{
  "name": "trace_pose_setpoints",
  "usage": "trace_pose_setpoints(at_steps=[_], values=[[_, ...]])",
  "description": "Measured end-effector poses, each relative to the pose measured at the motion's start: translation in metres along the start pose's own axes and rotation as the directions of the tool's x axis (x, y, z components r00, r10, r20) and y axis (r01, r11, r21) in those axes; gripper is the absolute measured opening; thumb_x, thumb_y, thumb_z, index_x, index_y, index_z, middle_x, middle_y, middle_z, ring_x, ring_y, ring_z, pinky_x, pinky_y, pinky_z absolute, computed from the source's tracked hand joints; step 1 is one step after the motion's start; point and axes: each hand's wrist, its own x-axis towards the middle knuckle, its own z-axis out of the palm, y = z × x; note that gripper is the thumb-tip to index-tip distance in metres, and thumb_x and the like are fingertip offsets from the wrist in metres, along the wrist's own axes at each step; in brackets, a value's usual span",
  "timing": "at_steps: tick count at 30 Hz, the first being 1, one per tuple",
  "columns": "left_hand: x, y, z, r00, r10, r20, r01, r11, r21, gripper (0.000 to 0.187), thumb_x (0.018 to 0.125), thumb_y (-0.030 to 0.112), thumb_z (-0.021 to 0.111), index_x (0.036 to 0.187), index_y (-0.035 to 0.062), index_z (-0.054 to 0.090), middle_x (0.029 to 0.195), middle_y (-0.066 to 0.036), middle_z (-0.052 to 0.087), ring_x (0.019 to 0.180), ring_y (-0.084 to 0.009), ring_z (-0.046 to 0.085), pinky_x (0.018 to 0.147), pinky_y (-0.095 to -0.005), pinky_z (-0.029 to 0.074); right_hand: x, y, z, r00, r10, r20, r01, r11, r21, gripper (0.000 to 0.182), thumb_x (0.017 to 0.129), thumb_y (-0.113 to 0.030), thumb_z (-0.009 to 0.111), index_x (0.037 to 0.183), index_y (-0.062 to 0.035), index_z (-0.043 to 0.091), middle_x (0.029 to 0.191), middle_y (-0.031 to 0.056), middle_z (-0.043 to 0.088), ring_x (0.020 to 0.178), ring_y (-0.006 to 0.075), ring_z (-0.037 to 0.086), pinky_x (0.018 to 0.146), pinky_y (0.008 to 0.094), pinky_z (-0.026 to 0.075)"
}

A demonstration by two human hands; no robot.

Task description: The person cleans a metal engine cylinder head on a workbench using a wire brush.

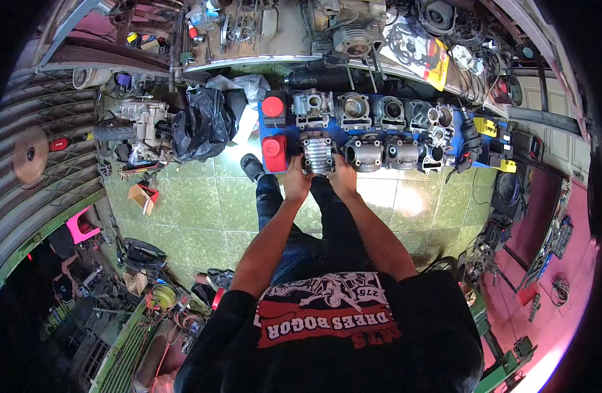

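Note:
A finned metal engine cylinder is at the front edge of the blue bench, its ribs facing up. My left hand grips its left side, and my right hand closes on the right side. The fingertips are partly hidden against the metal. Left of it stands a red-capped container, with a second red-topped one behind. Two more cylinders, one nearer and one farther right, sit to the right. Behind is a row of engine parts, including a cylinder.
A cluttered workbench runs along the back. A black plastic bag and an engine lie left. On the right are a black power tool and yellow-black items. Another person is at the far left.

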Motion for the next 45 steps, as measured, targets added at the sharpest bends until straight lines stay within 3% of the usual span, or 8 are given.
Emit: trace_pose_setpoints(at_steps=[9,22,24,26,29,34,38,45], values=[[-0.004,0.015,-0.020,0.996,-0.015,0.089,0.016,1.000,-0.005,0.070,0.075,0.007,0.085,0.136,0.0023,0.051,0.124,-0.024,0.058,0.114,-0.0485,0.060,0.092,-0.0512,0.053,-0.008,-0.011,-0.020,0.995,0.062,0.076,-0.065,0.997,0.032,0.061,0.078,-0.012,0.081,0.134,-0.0063,0.058,0.126,0.0202,0.069,0.111,0.0413,0.068,0.090,0.0496,0.056],[-0.012,0.082,-0.049,0.987,0.153,0.039,-0.149,0.985,-0.085,0.069,0.070,0.012,0.091,0.131,0.0037,0.059,0.120,-0.016,0.062,0.109,-0.0414,0.063,0.089,-0.0481,0.051,-0.040,-0.032,-0.106,0.986,-0.122,-0.117,0.122,0.992,-0.007,0.064,0.069,-0.010,0.088,0.127,-0.0004,0.062,0.120,0.0200,0.068,0.110,0.0416,0.065,0.088,0.0472,0.056],[-0.013,0.103,-0.059,0.979,0.195,0.053,-0.201,0.970,0.140,0.071,0.068,0.017,0.093,0.130,0.0070,0.061,0.122,-0.011,0.063,0.116,-0.0365,0.058,0.093,-0.0482,0.046,-0.044,-0.037,-0.126,0.970,-0.169,-0.174,0.169,0.986,-0.013,0.065,0.067,-0.011,0.090,0.126,-0.0017,0.063,0.116,0.0187,0.069,0.112,0.0409,0.063,0.091,0.0478,0.052],[-0.012,0.118,-0.061,0.985,0.156,0.071,-0.167,0.962,0.216,0.075,0.063,0.028,0.096,0.130,0.0123,0.064,0.125,-0.002,0.063,0.128,-0.0294,0.051,0.099,-0.0532,0.035,-0.049,-0.042,-0.143,0.963,-0.192,-0.190,0.164,0.975,-0.152,0.065,0.066,-0.017,0.092,0.125,-0.0068,0.066,0.115,0.0162,0.070,0.125,0.0334,0.054,0.109,0.0539,0.033],[-0.002,0.141,-0.074,0.961,0.273,0.037,-0.275,0.940,0.203,0.075,0.060,0.030,0.097,0.126,0.0122,0.067,0.131,-0.002,0.064,0.146,-0.0261,0.041,0.100,-0.0568,0.030,-0.048,-0.051,-0.171,0.912,-0.312,-0.267,0.239,0.933,-0.270,0.066,0.067,-0.022,0.092,0.125,-0.0070,0.065,0.113,0.0149,0.074,0.130,0.0334,0.051,0.115,0.0599,0.027],[0.026,0.185,-0.109,0.916,0.401,0.003,-0.396,0.903,0.167,0.074,0.058,0.028,0.098,0.122,0.0068,0.067,0.130,-0.010,0.065,0.149,-0.0290,0.041,0.104,-0.0567,0.033,-0.035,-0.084,-0.220,0.856,-0.388,-0.341,0.298,0.910,-0.288,0.065,0.063,-0.020,0.091,0.121,-0.0036,0.066,0.114,0.0121,0.075,0.133,0.0328,0.050,0.120,0.0663,0.020],[0.054,0.214,-0.141,0.827,0.554,-0.093,-0.552,0.833,0.046,0.070,0.058,0.020,0.096,0.118,0.0015,0.065,0.133,-0.015,0.063,0.142,-0.0338,0.049,0.112,-0.0472,0.038,-0.019,-0.124,-0.261,0.778,-0.460,-0.428,0.345,0.882,-0.321,0.065,0.061,-0.018,0.092,0.118,-0.0028,0.066,0.115,0.0111,0.075,0.133,0.0327,0.051,0.121,0.0655,0.019],[0.090,0.281,-0.242,0.633,0.769,-0.094,-0.701,0.620,0.353,0.068,0.061,0.026,0.093,0.120,0.0119,0.063,0.130,-0.003,0.061,0.145,-0.0202,0.046,0.105,-0.0540,0.023,0.011,-0.202,-0.327,0.533,-0.614,-0.582,0.500,0.784,-0.369,0.067,0.054,-0.009,0.092,0.115,-0.0056,0.066,0.112,0.0093,0.072,0.126,0.0330,0.056,0.120,0.0594,0.028]])
